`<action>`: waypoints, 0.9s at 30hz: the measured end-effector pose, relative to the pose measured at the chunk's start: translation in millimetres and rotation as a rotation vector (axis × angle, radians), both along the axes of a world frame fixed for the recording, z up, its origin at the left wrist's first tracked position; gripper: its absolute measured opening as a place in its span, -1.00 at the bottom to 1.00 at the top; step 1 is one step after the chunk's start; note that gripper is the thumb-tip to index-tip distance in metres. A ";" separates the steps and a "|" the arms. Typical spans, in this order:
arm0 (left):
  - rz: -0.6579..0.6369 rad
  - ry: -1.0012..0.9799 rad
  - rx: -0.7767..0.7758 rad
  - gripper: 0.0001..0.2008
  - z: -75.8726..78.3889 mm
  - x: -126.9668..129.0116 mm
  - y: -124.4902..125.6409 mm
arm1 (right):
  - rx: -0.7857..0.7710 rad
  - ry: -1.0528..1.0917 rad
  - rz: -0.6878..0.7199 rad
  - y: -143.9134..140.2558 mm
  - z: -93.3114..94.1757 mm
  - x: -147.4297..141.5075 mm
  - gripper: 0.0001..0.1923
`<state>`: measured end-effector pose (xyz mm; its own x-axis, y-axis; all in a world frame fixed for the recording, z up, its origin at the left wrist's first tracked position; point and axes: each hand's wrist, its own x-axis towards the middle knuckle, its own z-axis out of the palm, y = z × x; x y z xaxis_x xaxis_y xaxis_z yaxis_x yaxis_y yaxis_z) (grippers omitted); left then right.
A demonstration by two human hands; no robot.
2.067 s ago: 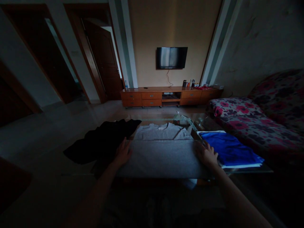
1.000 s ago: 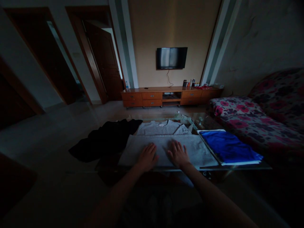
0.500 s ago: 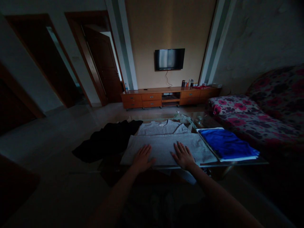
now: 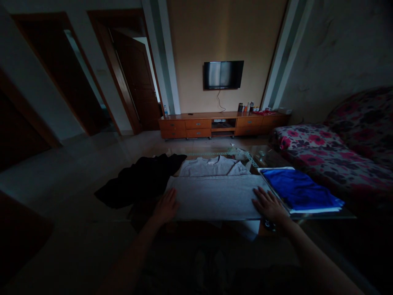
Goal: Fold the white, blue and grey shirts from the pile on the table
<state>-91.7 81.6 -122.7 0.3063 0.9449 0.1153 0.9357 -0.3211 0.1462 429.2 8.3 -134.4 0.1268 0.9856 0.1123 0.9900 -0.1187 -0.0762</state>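
Observation:
A grey T-shirt (image 4: 215,196) lies on the glass table, its lower part folded up toward the collar, which faces away from me. My left hand (image 4: 166,206) rests on the left edge of the folded part with its fingers stretched out. At the right edge, my right hand (image 4: 270,206) lies flat on the cloth, fingers spread. Neither hand grips the fabric. Left of the shirt is a crumpled black garment (image 4: 138,180). To its right sits a stack of folded clothes with a blue garment (image 4: 301,189) on top.
The glass table (image 4: 344,215) has its near edge just in front of me. Beyond it stand a low wooden cabinet (image 4: 198,128) with bottles on top and a wall-mounted television (image 4: 223,75). A flower-patterned sofa (image 4: 322,151) is on the right.
My hands have slid apart, from the middle of the folded grey T-shirt out to its left and right edges. The view has shifted slightly.

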 end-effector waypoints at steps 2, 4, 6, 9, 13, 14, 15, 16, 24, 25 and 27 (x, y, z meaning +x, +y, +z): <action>0.041 -0.026 0.022 -0.48 8.0 5.6 -0.1 | -0.031 0.009 -0.060 7.1 4.9 -4.8 -0.36; 0.104 -0.037 0.075 -0.51 17.2 22.3 2.7 | -0.021 -0.003 -0.112 19.2 16.2 -23.9 -0.38; 0.096 -0.039 0.113 -0.48 24.8 51.1 8.4 | 0.031 0.014 -0.076 34.9 31.3 -59.7 -0.34; -0.119 -0.055 0.130 -0.46 28.0 105.2 19.4 | 0.069 0.110 0.162 58.2 49.7 -130.9 -0.28; -0.275 -0.057 0.038 -0.36 16.2 156.1 29.5 | -0.009 0.231 0.460 73.4 49.6 -202.3 -0.24; -0.284 -0.045 0.000 -0.33 12.0 161.1 30.4 | -0.029 0.237 0.483 73.8 45.9 -210.3 -0.25; -0.287 -0.032 -0.033 -0.31 8.1 163.1 30.9 | -0.046 0.238 0.493 73.3 41.7 -214.1 -0.26; -0.291 -0.022 -0.059 -0.29 4.7 162.5 31.0 | -0.059 0.235 0.493 72.4 37.5 -214.1 -0.26; -0.101 -0.034 -0.021 -0.31 2.8 101.6 44.5 | -0.086 0.119 0.233 79.4 19.7 -121.9 -0.29; -0.056 -0.026 -0.022 -0.30 3.2 90.5 48.8 | -0.082 0.095 0.178 80.8 18.2 -105.0 -0.29; 0.003 -0.008 -0.023 -0.27 2.9 68.4 57.4 | -0.074 0.055 0.091 82.3 14.6 -71.9 -0.30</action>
<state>-23.3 139.0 -119.8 0.3024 0.9484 0.0956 0.9355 -0.3145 0.1609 357.3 90.5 -119.7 0.0405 0.9986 0.0343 0.9915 -0.0359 -0.1248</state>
